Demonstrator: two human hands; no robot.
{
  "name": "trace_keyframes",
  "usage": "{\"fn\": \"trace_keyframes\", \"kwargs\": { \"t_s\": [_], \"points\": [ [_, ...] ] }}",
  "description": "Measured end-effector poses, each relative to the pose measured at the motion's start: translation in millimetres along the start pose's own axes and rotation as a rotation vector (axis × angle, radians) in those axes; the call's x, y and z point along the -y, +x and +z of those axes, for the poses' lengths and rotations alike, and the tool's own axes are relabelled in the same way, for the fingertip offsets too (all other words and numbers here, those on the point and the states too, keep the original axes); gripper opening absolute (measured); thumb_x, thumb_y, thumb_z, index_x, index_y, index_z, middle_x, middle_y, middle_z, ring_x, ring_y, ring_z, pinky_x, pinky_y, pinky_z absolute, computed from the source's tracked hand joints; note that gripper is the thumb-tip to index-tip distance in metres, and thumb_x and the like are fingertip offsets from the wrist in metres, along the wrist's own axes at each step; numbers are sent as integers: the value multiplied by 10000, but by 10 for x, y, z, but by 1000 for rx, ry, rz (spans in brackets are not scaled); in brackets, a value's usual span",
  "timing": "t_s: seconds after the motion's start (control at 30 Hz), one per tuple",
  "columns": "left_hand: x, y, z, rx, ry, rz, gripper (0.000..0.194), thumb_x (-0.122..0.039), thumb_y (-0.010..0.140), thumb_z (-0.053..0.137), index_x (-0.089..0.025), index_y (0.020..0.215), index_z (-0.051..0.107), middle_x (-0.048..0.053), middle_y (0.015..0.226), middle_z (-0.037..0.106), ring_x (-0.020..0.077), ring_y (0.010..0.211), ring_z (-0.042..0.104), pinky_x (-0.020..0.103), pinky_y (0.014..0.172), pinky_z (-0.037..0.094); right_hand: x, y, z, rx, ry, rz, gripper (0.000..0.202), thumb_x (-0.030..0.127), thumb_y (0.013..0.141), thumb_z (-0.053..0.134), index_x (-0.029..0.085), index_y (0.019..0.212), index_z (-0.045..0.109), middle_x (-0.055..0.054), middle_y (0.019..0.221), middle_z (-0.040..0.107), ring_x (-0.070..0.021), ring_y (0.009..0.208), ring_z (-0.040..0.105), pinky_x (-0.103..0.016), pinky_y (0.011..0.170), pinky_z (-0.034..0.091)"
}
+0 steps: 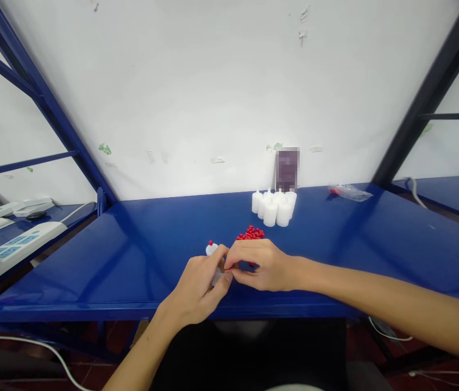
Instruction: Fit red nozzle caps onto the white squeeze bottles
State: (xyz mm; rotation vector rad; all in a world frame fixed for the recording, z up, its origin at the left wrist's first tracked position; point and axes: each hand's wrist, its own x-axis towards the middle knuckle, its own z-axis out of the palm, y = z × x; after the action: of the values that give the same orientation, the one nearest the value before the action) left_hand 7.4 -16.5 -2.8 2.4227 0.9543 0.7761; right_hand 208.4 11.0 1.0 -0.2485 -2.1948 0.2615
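Near the front edge of the blue table, my left hand is wrapped round a white bottle, mostly hidden by the fingers. My right hand meets it at the fingertips, its thumb and forefinger pinched over the bottle's tip; a trace of red shows between them. Just beyond my left hand stands another white bottle with a red cap on top. A pile of small red caps lies behind my right hand. Several white bottles with bare, narrow tips stand grouped farther back.
A dark, pixelated rectangular object leans against the wall behind the bottles. A clear plastic bag with something red lies at the back right. A white power strip is at the left. Metal posts rise on both sides of the blue table.
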Motion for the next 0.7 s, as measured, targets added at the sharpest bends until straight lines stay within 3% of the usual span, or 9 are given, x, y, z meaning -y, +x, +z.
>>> {"fn": "trace_keyframes", "kwargs": {
  "t_s": [0.23, 0.43, 0.7],
  "points": [
    [1, -8, 2, 7, -51, 40, 107, -282, 957, 359, -217, 997, 434, -1, 809, 596, 173, 691, 538, 303, 690, 351, 37, 6, 9, 10, 123, 53, 68, 118, 843, 617, 180, 860, 637, -19, 771, 702, -106, 670, 648, -214, 642, 544],
    [-47, -5, 38, 10, -40, 28, 117, -292, 932, 401, -222, 1023, 425, -11, 764, 584, 177, 654, 513, 299, 661, 338, 46, 0, -4, 72, 152, 92, 47, 136, 840, 636, 179, 825, 647, 2, 718, 689, -87, 611, 628, -190, 599, 524],
    [-106, 2, 72, -20, -52, 2, 126, -305, 961, 419, -232, 1062, 408, -33, 761, 615, 157, 624, 508, 288, 650, 324, -16, -48, 29, 98, 68, 18, 73, 123, 854, 604, 186, 842, 639, -8, 758, 702, -99, 649, 643, -199, 616, 525]
  ]
}}
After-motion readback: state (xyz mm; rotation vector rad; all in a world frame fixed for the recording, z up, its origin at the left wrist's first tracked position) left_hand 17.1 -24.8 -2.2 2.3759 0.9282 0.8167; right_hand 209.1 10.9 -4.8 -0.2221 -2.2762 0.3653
